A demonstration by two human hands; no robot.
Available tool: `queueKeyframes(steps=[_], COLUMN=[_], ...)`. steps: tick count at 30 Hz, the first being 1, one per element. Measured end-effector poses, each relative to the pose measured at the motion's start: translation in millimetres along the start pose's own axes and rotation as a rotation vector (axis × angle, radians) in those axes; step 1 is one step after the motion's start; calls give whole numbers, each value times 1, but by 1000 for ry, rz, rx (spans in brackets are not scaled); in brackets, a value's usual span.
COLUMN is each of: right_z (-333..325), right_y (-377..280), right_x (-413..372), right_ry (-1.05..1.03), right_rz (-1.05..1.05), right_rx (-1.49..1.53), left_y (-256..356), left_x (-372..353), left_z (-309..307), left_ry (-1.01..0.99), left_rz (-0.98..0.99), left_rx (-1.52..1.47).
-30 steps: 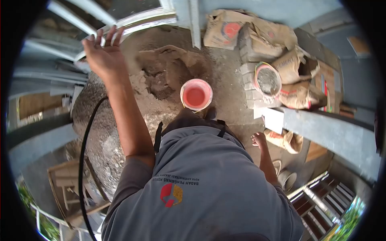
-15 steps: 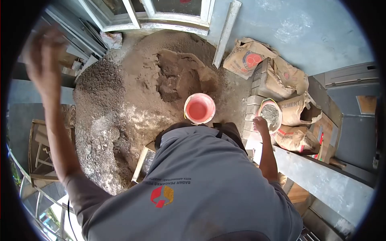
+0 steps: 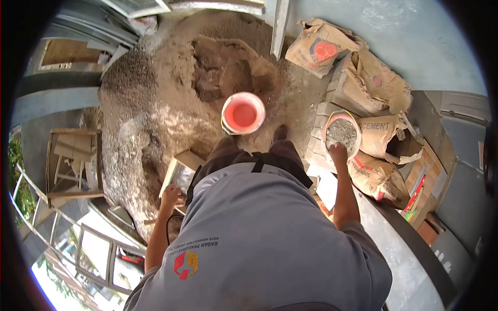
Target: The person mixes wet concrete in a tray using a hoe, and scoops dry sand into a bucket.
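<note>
Fingers, right hand point(image 3: 339, 152): at bucket's near rim, can't tell if clamped | left hand point(image 3: 171, 198): curled near wooden frame point(image 3: 190, 159), grip unclear | bucket point(image 3: 356, 147): pinkish, yellow handle, lumpy grey mix point(image 3: 340, 132) inside; beside grey blocks point(image 3: 317, 143) and printed cement bag point(image 3: 383, 132)

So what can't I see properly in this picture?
Right hand, head view: its own back hides the fingertips at the bucket of grey stuff.
Left hand, head view: too small and curled to tell if it holds anything.
Window frame, head view: the top edge cuts it off.
Open cement bag, head view: dark shadow hides what's deep inside.
</note>
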State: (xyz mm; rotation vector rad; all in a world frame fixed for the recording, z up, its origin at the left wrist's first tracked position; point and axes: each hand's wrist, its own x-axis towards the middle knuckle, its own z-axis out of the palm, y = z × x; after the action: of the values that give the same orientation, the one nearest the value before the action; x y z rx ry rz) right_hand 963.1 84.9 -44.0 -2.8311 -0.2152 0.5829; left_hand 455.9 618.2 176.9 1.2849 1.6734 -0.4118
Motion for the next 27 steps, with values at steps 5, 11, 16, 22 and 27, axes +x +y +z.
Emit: queueKeyframes(steps=[5, 11, 16, 22, 27], right_z=[7, 67, 160, 129, 65], right_y=[67, 112, 181, 180, 165], right_x=[39, 65, 79, 87, 91], right_ry=[-108, -610, -544, -511, -618], right_rz=[162, 667, 801, 708, 552], right_rx=[-163, 258, 581, 873, 448], left_y=[5, -4, 11, 26, 38], left_x=[-45, -56, -39, 8, 59], left_z=[8, 9, 36, 69, 101], left_ry=[32, 33, -45, -75, -112], left_rz=[-7, -86, -56, 21, 144], left_rx=[-23, 4, 194, 200, 182])
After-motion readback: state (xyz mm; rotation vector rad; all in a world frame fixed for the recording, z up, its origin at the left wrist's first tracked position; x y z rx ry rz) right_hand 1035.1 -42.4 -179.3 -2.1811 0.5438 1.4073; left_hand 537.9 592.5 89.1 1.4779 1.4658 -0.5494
